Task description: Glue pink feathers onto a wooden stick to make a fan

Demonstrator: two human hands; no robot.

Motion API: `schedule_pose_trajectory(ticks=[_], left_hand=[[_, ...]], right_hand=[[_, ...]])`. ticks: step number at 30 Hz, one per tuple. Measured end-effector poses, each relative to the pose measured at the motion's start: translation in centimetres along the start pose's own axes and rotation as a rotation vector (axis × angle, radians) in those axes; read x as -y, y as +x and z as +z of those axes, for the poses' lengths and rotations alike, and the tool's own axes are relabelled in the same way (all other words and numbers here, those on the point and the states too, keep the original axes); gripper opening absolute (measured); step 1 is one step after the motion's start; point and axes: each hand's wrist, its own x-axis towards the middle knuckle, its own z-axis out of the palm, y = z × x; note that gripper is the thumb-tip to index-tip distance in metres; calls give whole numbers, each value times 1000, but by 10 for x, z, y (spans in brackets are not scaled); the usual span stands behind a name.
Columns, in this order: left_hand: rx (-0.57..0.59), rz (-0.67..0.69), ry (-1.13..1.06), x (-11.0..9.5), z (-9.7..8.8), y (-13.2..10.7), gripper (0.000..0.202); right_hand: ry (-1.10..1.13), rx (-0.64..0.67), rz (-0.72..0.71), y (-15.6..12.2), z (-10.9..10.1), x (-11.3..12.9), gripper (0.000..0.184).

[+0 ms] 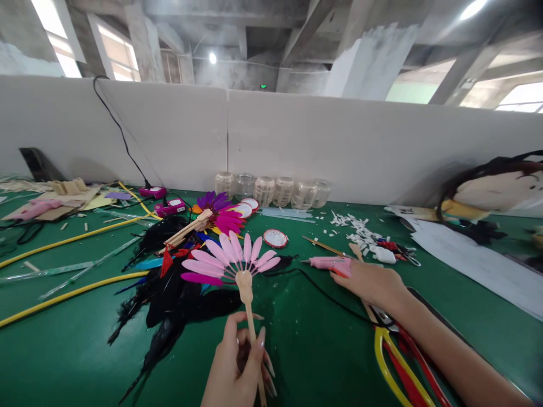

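Observation:
My left hand (240,359) is closed around the wooden handle of a small feather fan (244,282), held upright in front of me. Pink feathers spread from the handle's top, with a magenta one at the left end. Off to the right, my right hand (371,280) wraps over a pink hot glue gun (328,263), whose nozzle points left; the palm side is hidden. Below that wrist lie scissors with yellow handles (392,362) and a red-handled tool (418,364). Left of the fan, another wooden-handled fan (216,217) with purple and magenta feathers rests among black feathers (178,305).
Glass jars (265,191) line the white partition (322,141). White scraps (358,229) lie right of centre, near paper sheets (475,265). Yellow strips (76,291) and a magenta power socket (169,207) are on the left. The glue gun's black cord (316,288) crosses the green table (305,356).

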Motion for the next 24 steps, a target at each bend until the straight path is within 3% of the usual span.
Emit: schedule_pose_trajectory(ticks=[3,5,11,17,21,24], left_hand=[[13,-13,-17,-1,-1,0,47],[26,-18,-30,-2,-1,0,47],[65,-34,-21,-4,-1,-1,48],[83,-30,15,-3,-2,-1,49],[137,-33,32,-2,-4,1,48],[134,-41,36,-2,-4,0,48]], right_hand=[[-164,111,164,-3,-5,4,25],[-128,94,137,-7,-11,8,22],[-35,-246,181,-19,-29,32,36],[10,-479,-34,-35,-23,69,35],[-84,-507,-178,-40,-10,75,29],[-192,-648,-324,-41,-5,76,26]])
